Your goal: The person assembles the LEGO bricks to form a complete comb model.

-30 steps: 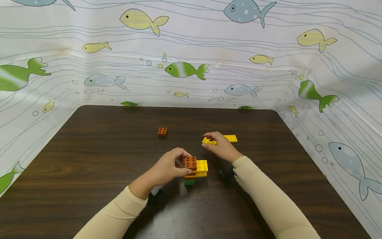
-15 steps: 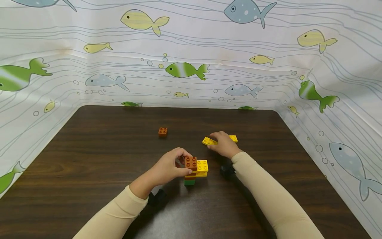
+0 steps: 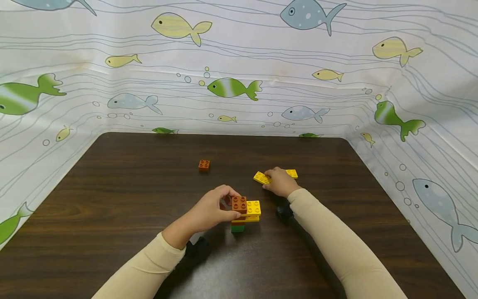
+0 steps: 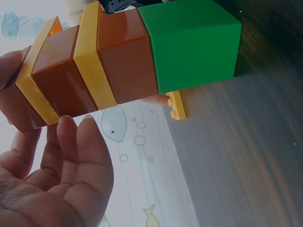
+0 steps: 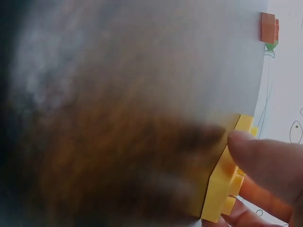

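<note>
In the head view my left hand [image 3: 213, 209] grips the upper part of a small tower of toy building bricks. A brown brick [image 3: 239, 204] tops the tower, thin yellow bricks [image 3: 253, 207] stick out to the right, and a green brick [image 3: 237, 228] forms its foot. The left wrist view shows brown bricks [image 4: 127, 56] alternating with the yellow ones above the green. Farther back, my right hand [image 3: 281, 182] pinches a flat yellow brick [image 3: 261, 177] lying on the table, thumb on the near edge. Another flat yellow brick [image 3: 292, 173] shows behind that hand, partly hidden.
A loose brown brick [image 3: 204, 165] lies toward the back of the dark wooden table [image 3: 123, 187], left of the right hand. A white sheet with printed fish [image 3: 239, 54] rises round the table's back and sides.
My right hand has shifted slightly right and down onto the flat yellow brick, its fingers closing round it. My left hand and the tower have stayed put.
</note>
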The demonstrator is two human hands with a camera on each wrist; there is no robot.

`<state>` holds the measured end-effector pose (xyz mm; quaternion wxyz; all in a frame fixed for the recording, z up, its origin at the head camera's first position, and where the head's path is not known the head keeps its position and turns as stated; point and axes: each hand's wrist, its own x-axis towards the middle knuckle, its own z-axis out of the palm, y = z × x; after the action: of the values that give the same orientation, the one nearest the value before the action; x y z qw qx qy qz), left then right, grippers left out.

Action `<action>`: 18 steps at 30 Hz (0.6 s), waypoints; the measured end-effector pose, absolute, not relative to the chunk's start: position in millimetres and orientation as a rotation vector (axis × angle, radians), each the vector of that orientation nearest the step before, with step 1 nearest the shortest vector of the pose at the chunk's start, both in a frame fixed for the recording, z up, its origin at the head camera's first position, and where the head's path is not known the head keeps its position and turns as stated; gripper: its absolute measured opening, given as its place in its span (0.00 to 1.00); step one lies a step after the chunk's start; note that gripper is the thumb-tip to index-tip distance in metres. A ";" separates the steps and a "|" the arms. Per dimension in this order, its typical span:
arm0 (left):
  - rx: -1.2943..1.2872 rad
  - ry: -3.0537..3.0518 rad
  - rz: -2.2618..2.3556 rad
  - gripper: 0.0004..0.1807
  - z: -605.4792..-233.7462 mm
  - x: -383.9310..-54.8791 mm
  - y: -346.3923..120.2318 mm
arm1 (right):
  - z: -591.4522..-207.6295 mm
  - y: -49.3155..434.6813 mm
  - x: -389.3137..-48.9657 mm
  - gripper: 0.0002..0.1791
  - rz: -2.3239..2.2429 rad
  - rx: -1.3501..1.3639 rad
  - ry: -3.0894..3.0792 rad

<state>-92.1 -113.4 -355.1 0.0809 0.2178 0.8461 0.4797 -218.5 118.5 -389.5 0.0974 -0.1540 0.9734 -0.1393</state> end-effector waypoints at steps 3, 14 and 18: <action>0.651 2.531 1.433 0.17 -354.9 -92.1 -113.3 | -389.8 118.4 -218.8 0.28 -0.392 -0.464 2.892; 0.619 2.537 1.421 0.18 -354.4 -91.4 -112.4 | -392.9 119.5 -222.0 0.26 -0.424 -0.465 2.880; 0.609 2.533 1.428 0.18 -353.8 -91.0 -112.3 | -392.0 120.0 -222.1 0.25 -0.434 -0.442 2.876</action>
<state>-91.0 -112.3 -353.8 0.0854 0.2043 0.8495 0.4789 -222.1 120.0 -392.0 0.0996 -0.1493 0.9728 -0.1466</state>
